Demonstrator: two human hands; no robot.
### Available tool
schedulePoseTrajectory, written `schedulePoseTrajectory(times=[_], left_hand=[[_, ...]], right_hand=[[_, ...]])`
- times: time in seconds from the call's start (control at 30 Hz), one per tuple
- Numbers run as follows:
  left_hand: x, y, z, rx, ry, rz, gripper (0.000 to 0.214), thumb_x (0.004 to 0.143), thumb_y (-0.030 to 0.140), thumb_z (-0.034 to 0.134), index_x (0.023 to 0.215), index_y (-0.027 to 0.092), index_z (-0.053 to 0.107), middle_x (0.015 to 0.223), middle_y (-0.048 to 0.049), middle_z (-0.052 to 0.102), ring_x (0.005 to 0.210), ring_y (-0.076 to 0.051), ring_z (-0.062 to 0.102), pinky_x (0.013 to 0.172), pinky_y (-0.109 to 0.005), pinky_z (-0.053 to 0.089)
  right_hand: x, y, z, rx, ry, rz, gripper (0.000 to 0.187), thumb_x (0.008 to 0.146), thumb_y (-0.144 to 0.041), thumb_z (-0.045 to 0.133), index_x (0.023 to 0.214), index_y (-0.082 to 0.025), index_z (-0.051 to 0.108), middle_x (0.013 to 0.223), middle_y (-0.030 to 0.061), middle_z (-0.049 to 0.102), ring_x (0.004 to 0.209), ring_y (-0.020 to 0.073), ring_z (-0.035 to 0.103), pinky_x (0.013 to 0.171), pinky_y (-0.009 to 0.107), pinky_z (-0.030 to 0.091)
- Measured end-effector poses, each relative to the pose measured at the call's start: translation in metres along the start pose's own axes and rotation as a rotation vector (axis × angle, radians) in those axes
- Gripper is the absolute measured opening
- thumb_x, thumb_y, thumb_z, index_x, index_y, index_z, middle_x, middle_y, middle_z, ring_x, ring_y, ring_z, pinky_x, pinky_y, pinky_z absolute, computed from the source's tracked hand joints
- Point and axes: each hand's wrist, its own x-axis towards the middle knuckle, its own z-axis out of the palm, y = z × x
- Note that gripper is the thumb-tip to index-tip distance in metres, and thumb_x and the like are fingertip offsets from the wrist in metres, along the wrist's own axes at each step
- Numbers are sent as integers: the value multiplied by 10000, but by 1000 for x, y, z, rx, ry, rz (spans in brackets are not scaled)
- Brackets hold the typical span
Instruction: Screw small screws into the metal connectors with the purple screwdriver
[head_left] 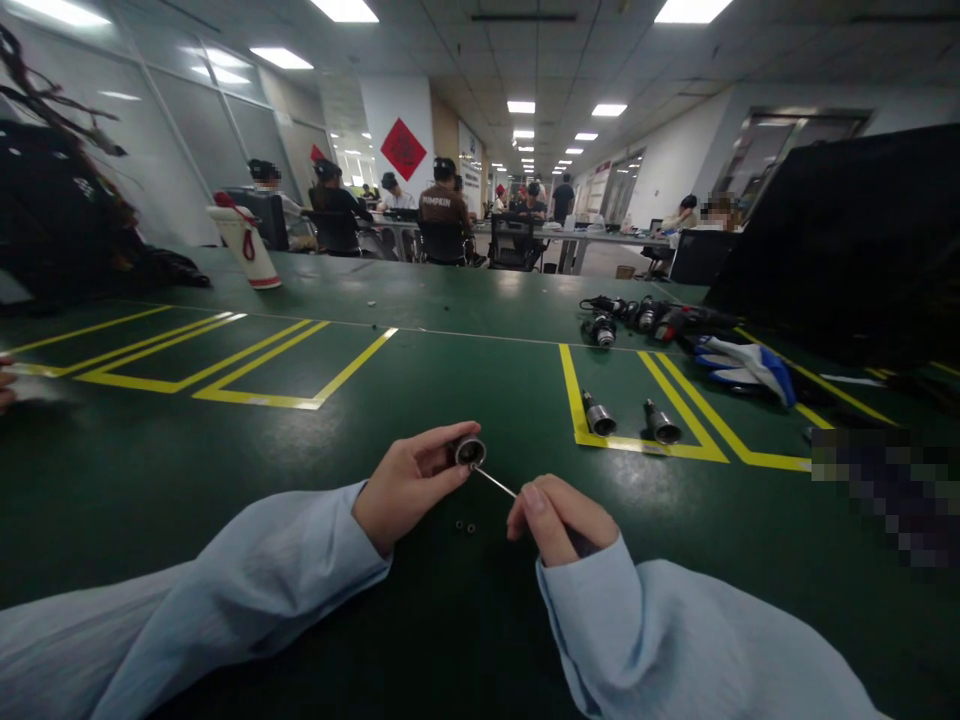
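My left hand (409,475) is closed around a cup-shaped metal part (471,450), its round opening turned toward me. A thin metal rod (496,483) is pinched in my right hand (564,515). Its far tip meets the lower rim of the metal part; the end inside my fingers is hidden, so I cannot tell which tool it is. Beneath my hands, two small dark ring-like pieces (465,527) lie on the table. To the right, two similar metal parts with narrow stems (599,416) (663,424) rest on their sides inside a yellow-taped box.
The green table (337,300) carries yellow tape outlines (255,400). Farther right lie blue-and-white gloves (746,368) and several dark tools with cables (645,318). A white cup (249,245) stands at the back left. Another person's hand (6,383) shows at the left edge.
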Motion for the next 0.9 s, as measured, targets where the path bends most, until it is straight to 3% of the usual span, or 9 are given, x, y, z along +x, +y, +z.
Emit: schedulePoseTrajectory(times=[0.33, 0.63, 0.9], left_hand=[[-1, 1, 1, 26, -9, 23, 446, 615, 127, 661, 1051, 121, 563, 1084, -105, 617, 980, -212, 589, 921, -387, 437], [0, 0, 9, 131, 107, 12, 261, 610, 133, 634, 869, 110, 612, 826, -70, 685, 786, -200, 648, 764, -342, 513], [0, -2, 7, 184, 111, 35, 244, 640, 159, 606, 881, 123, 617, 842, -64, 686, 807, -196, 645, 779, -346, 506]], right_hand=[[2, 11, 6, -121, -18, -110, 297, 826, -239, 406, 570, -178, 543, 535, 11, 562, 528, 110, 492, 579, 259, 385], [2, 14, 8, -151, -83, -161, 298, 833, -235, 394, 582, -174, 544, 537, 8, 561, 530, 105, 507, 578, 253, 385], [1, 14, 6, -190, -98, -251, 275, 835, -219, 397, 602, -173, 535, 536, 7, 560, 517, 105, 499, 561, 258, 373]])
